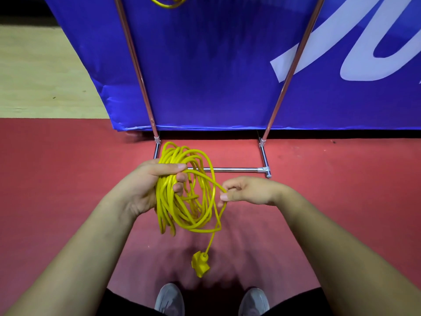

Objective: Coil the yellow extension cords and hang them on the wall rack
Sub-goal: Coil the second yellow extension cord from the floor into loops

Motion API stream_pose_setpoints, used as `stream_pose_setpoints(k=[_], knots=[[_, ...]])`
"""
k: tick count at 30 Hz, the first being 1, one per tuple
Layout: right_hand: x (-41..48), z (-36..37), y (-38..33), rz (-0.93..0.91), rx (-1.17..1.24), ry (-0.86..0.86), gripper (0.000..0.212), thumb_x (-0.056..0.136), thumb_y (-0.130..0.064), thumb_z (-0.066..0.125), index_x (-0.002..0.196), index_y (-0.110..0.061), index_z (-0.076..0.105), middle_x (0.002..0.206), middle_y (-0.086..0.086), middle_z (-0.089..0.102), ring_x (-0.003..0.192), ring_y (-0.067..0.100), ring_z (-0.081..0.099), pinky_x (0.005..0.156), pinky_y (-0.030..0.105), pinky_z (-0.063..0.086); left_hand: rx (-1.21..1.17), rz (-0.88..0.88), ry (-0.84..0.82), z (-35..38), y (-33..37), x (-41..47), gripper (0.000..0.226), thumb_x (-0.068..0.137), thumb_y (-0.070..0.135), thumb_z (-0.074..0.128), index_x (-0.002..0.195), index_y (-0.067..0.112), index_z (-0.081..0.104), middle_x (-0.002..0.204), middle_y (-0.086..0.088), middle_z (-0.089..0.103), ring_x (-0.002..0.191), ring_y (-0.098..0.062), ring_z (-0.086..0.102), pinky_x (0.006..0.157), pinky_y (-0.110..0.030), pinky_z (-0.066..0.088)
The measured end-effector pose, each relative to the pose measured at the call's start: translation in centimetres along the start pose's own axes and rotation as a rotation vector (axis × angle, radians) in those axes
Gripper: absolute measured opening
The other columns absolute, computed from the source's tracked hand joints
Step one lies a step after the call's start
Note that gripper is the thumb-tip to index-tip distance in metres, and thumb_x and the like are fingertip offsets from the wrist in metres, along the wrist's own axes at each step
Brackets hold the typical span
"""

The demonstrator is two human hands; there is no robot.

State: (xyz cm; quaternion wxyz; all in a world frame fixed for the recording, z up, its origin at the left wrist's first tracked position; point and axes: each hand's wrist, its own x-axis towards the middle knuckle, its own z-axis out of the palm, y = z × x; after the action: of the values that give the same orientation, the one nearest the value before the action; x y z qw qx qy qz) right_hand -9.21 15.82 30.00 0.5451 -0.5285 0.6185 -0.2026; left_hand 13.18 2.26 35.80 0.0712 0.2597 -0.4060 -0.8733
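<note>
Right now my left hand (148, 185) has its grip clenched round a coil of smooth, rubbery yellow cord (182, 215), wound in loose oval loops. At three o'clock of the coil, my right hand (248, 190) pinches a single strand between thumb and fingertips; the tail drops to a chunky moulded plug (200, 264) at six o'clock, above the matte red floor (68, 179). Thin chrome tubes of the rack (230, 169) stand at twelve o'clock before a glossy blue banner (205, 76).
</note>
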Motion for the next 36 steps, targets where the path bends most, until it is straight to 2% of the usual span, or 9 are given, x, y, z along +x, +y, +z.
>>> stream_pose_setpoints(k=[4, 7, 11, 14, 18, 25, 30, 34, 36], knots=[[0.6, 0.5, -0.2, -0.104, 0.326, 0.346, 0.008, 0.093, -0.011, 0.061, 0.091, -0.012, 0.053, 0.073, 0.013, 0.064, 0.073, 0.023, 0.059, 0.08, 0.038, 0.048, 0.095, -0.025, 0.015, -0.8, 0.7, -0.6, 0.06, 0.051, 0.021, 0.09, 0.097, 0.002, 0.056, 0.063, -0.009, 0.054, 0.046, -0.02, 0.051, 0.048, -0.027, 0.047], [0.4, 0.0, -2.3, -0.223, 0.445, 0.562, 0.01, 0.092, -0.01, 0.063, 0.089, -0.009, 0.054, 0.061, 0.012, 0.047, 0.058, 0.021, 0.045, 0.059, 0.027, 0.042, 0.206, -0.085, 0.026, -0.9, 0.6, -1.4, 0.047, 0.047, 0.022, 0.09, 0.08, -0.003, 0.068, 0.071, -0.018, 0.068, 0.051, -0.027, 0.065, 0.052, -0.033, 0.055], [-0.1, 0.5, -4.6, -0.269, 0.307, 0.522, 0.012, 0.086, -0.012, 0.072, 0.084, -0.006, 0.061, 0.06, 0.008, 0.043, 0.058, 0.021, 0.033, 0.054, 0.029, 0.027, 0.15, -0.091, 0.071, -0.2, -0.3, -1.4, 0.017, 0.069, 0.011, 0.072, 0.079, -0.003, 0.073, 0.077, -0.023, 0.071, 0.058, -0.029, 0.069, 0.058, -0.038, 0.058], [-0.4, 1.3, -6.7, -0.318, 0.187, 0.541, 0.012, 0.083, -0.007, 0.074, 0.082, -0.004, 0.062, 0.051, -0.014, 0.047, 0.05, 0.003, 0.036, 0.05, 0.016, 0.03, 0.165, -0.046, 0.099, 0.0, -0.5, -1.0, 0.031, 0.058, 0.025, 0.085, 0.077, 0.003, 0.073, 0.071, -0.016, 0.068, 0.057, -0.026, 0.067, 0.057, -0.033, 0.057], [-0.7, 1.8, -8.9, -0.399, 0.095, 0.53, 0.014, 0.081, -0.014, 0.077, 0.08, -0.006, 0.065, 0.058, -0.005, 0.044, 0.057, 0.009, 0.036, 0.054, 0.025, 0.031, 0.285, 0.031, 0.016, 0.5, -0.7, -0.9, 0.021, 0.061, 0.019, 0.081, 0.068, 0.009, 0.064, 0.062, -0.007, 0.053, 0.051, -0.02, 0.055, 0.053, -0.028, 0.05], [0.4, 0.1, -2.4, -0.034, -0.298, 0.196, 0.033, 0.087, -0.023, 0.072, 0.064, -0.019, 0.048, 0.062, -0.006, 0.038, 0.059, 0.006, 0.033, 0.059, 0.03, 0.031, 0.146, 0.149, 0.015, 0.1, 0.8, -0.9, 0.026, 0.075, 0.004, 0.057, 0.053, 0.016, 0.049, 0.05, 0.002, 0.037, 0.041, -0.01, 0.04, 0.048, -0.022, 0.037], [0.0, -0.2, -0.3, -0.034, 0.18, 0.306, 0.017, 0.095, -0.02, 0.061, 0.083, -0.007, 0.063, 0.077, 0.011, 0.067, 0.082, 0.023, 0.067, 0.093, 0.043, 0.05, 0.222, 0.123, 0.055, -1.6, 1.1, -1.2, 0.025, 0.066, 0.009, 0.076, 0.059, 0.013, 0.053, 0.056, -0.003, 0.039, 0.046, -0.014, 0.044, 0.05, -0.025, 0.042], [-0.2, -0.3, -3.2, -0.161, 0.22, 0.464, 0.015, 0.097, -0.017, 0.057, 0.091, -0.011, 0.069, 0.061, 0.008, 0.043, 0.056, 0.022, 0.047, 0.059, 0.034, 0.047, 0.376, 0.036, 0.078, -1.9, 0.7, -1.7, 0.039, 0.054, 0.022, 0.086, 0.075, 0.004, 0.058, 0.06, -0.008, 0.049, 0.049, -0.018, 0.052, 0.049, -0.026, 0.047], [-0.2, -0.1, -4.4, -0.196, 0.11, 0.477, 0.014, 0.095, -0.018, 0.061, 0.092, -0.011, 0.072, 0.056, 0.003, 0.045, 0.053, 0.019, 0.04, 0.054, 0.03, 0.038, 0.407, 0.032, 0.085, -1.3, 0.3, -1.7, 0.025, 0.061, 0.019, 0.083, 0.068, 0.008, 0.061, 0.059, -0.009, 0.052, 0.048, -0.019, 0.054, 0.048, -0.027, 0.049]])
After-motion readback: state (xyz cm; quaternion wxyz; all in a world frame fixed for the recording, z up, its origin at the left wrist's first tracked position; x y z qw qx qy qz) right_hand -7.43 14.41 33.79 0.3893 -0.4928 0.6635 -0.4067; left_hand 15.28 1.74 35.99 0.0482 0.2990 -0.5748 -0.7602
